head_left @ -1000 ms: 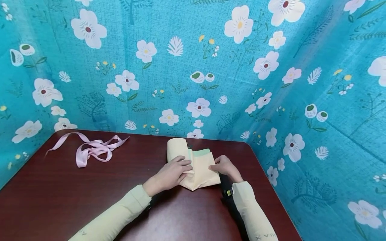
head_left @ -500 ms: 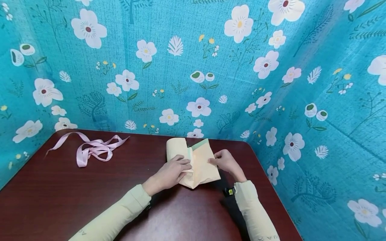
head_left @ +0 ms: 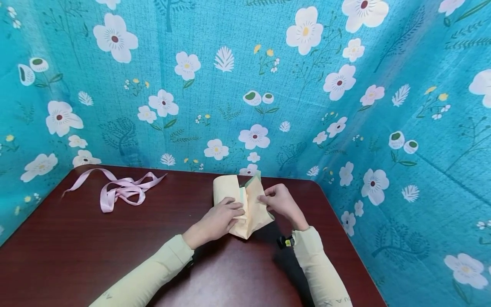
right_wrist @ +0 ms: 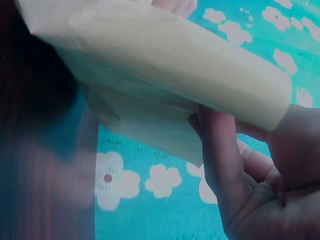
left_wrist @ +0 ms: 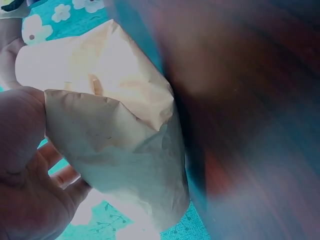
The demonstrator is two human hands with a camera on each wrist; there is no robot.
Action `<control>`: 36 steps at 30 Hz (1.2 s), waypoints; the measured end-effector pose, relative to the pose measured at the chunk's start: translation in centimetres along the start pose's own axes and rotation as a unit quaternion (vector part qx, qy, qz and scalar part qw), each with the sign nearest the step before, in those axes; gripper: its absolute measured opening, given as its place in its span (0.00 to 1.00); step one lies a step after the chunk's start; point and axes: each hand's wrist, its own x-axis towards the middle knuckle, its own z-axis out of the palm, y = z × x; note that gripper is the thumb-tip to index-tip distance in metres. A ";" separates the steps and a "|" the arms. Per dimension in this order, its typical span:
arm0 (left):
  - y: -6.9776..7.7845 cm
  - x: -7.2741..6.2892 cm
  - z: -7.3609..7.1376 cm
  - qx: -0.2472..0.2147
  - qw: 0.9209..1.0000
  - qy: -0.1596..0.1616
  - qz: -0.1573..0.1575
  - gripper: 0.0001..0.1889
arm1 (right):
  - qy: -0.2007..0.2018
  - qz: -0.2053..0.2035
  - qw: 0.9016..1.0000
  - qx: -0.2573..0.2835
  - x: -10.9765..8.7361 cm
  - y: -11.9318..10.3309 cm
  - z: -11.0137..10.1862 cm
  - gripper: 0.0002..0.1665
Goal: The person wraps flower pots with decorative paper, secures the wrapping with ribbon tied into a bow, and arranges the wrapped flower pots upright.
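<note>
In the head view, a cream sheet of wrapping paper [head_left: 225, 187] with a pale green reverse stands folded into a bundle toward the table's back. My left hand [head_left: 218, 216] holds its left fold, fingers bent over the front. My right hand [head_left: 284, 204] pinches the edge of the right flap [head_left: 255, 211], which is raised and angled inward. A small dark green bit shows between the folds at the top; what it belongs to is hidden. In the left wrist view the paper [left_wrist: 115, 145] is creased; in the right wrist view the flap [right_wrist: 175, 65] curves over my fingers.
A loose pink ribbon [head_left: 122, 189] lies in loops at the back left of the dark red-brown table [head_left: 115, 247]. Blue floral cloth [head_left: 172, 128] hangs behind the table and along its right side. A black wrist strap [head_left: 285, 242] is on my right wrist.
The right flap has been lifted and turned inward to the left, narrowing the bundle. My right hand has moved up and slightly left with it. The left hand keeps nearly the same place.
</note>
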 end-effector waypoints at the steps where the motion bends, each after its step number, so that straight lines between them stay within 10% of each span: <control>1: 0.0 0.0 0.0 -0.001 1.000 0.002 0.002 0.12 | 0.001 -0.007 1.000 -0.004 0.0 -0.2 0.1 0.07; 15: -0.1 0.3 0.4 0.017 1.000 0.020 0.014 0.18 | -0.002 -0.099 0.995 0.019 -0.1 -1.5 3.1 0.10; 23: -0.4 0.3 0.7 -0.057 0.994 0.081 -0.049 0.17 | 0.034 -0.104 0.994 0.001 -0.3 -1.0 2.5 0.11; 36: -0.7 -0.6 0.1 -0.052 0.991 0.111 -0.046 0.11 | 0.085 -0.064 0.994 -0.025 -0.2 2.7 0.1 0.08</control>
